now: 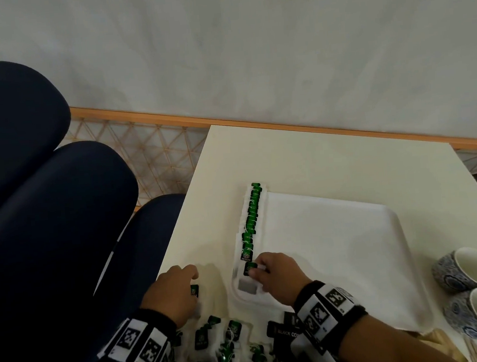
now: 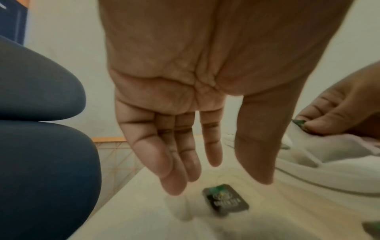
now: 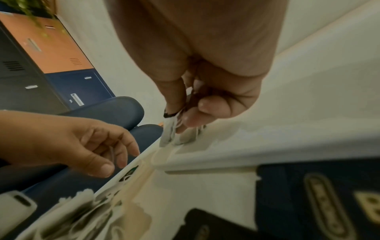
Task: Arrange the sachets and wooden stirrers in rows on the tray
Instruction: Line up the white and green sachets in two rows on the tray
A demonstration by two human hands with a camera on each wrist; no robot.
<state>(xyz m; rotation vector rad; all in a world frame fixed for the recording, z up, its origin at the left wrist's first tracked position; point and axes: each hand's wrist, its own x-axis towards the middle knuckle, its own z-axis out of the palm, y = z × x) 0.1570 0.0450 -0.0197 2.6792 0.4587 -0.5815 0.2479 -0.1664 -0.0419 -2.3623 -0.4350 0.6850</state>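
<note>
1. White tray (image 1: 335,230) lies on the table (image 1: 301,158); a row of green-tagged sachets (image 1: 250,222) runs along its 9 o'clock edge.
2. Right hand (image 1: 276,275), grip narrow, pinches a sachet (image 1: 250,269) at the row's 6 o'clock end.
3. Left hand (image 1: 173,293), grip wide with fingers (image 2: 174,154) relaxed, hovers over a loose sachet (image 2: 225,198) at the tray's 9 o'clock side.
4. More sachets (image 1: 230,341) are heaped at the tray's 6 o'clock side; 2 cups (image 1: 475,302) stand at 3 o'clock.

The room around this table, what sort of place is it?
Probably an office break room or staff lounge. Metal lockers line one wall, dark padded chairs stand beside the white table, and tea bags are laid on a tray near patterned cups.
</note>
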